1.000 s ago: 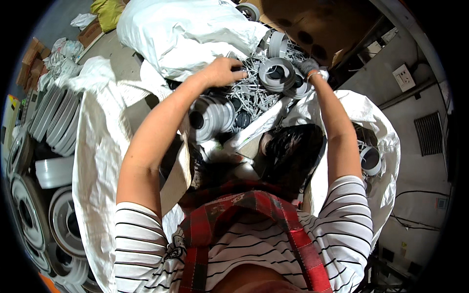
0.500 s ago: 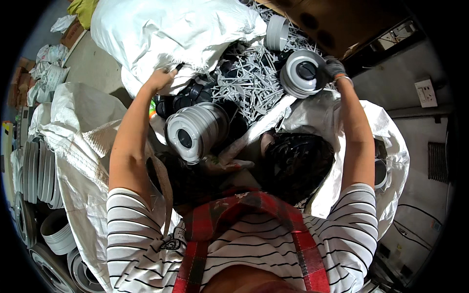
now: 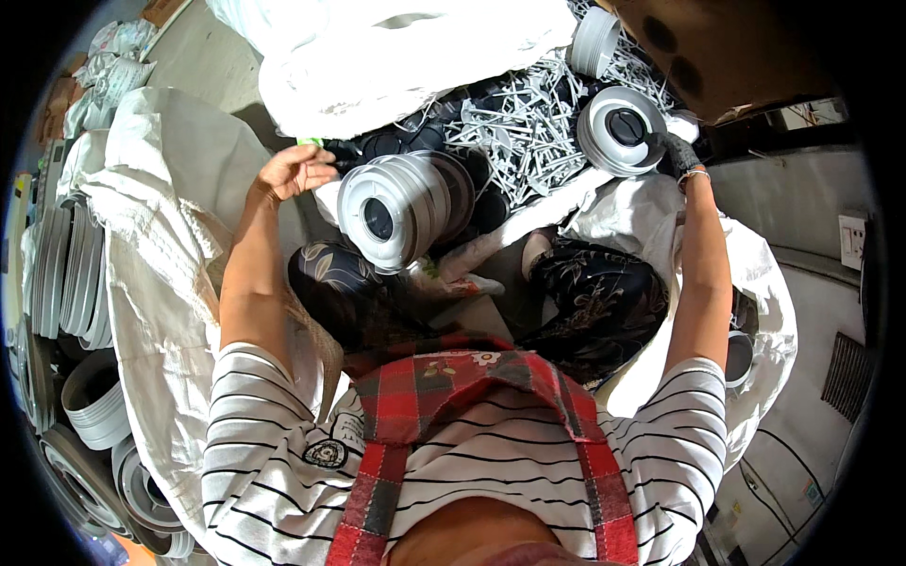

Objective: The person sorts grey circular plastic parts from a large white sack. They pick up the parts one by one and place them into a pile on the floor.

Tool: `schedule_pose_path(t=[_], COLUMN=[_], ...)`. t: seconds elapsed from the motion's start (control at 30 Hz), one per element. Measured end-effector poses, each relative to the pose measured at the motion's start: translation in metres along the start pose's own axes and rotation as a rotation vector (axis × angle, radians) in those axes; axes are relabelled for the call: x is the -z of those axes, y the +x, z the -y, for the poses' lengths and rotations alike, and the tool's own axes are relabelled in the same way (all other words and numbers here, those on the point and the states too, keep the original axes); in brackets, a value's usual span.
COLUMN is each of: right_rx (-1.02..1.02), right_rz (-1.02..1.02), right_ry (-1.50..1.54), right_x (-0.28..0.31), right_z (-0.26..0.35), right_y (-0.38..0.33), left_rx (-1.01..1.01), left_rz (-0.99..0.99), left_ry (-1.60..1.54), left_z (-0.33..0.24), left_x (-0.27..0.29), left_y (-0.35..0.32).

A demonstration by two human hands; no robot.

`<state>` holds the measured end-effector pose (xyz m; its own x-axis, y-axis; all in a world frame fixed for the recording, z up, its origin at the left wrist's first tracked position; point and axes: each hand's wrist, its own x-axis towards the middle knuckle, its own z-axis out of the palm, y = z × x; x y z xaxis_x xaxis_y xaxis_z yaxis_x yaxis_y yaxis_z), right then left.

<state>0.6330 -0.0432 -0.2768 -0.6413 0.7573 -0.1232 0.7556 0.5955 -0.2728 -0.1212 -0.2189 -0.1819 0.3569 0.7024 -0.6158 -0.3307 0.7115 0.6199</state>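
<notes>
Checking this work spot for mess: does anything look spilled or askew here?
Yes. A loose tangle of pale plastic pins lies spilled between the ring stack by the left hand and the rings in the right hand.

We note the stack of ring housings (image 3: 401, 209) lying centrally; right of it the pile of clips (image 3: 514, 132) (loose), farther right another housing stack (image 3: 618, 127); left, the woven sack (image 3: 160, 217).
</notes>
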Motion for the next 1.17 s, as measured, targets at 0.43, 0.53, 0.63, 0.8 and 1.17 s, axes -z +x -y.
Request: schedule_pose_path(t=[0.43,0.53,0.63,0.8,1.17], right_rx=[-0.887,-0.870,-0.735,-0.570,-0.375], right_rz=[-0.112,-0.140,-0.228,-0.475,-0.759], right_ry=[1.531,1.637,1.575,1.478,0.076], right_x=[0.050,0.041,0.015,0.009,0.140], right_z=[0.074,0.083,0.081,0.077,0.346], right_y=[-0.009,-0.008,0.016,0.028,-0.031], left_rx=[0.417,0.350,0.295,0.257,0.205], left_rz=[0.147,0.121,0.122,0.071,-0.249], left_ry=[0.275,0.232,0.094,0.086,0.303], left_z=[0.035,0.039,0.053,0.057,0.077], left_x=[-0.115,-0.131,-0.135,-0.163,-0.233], left_y=[0.046,0.051,0.052,0.045,0.022])
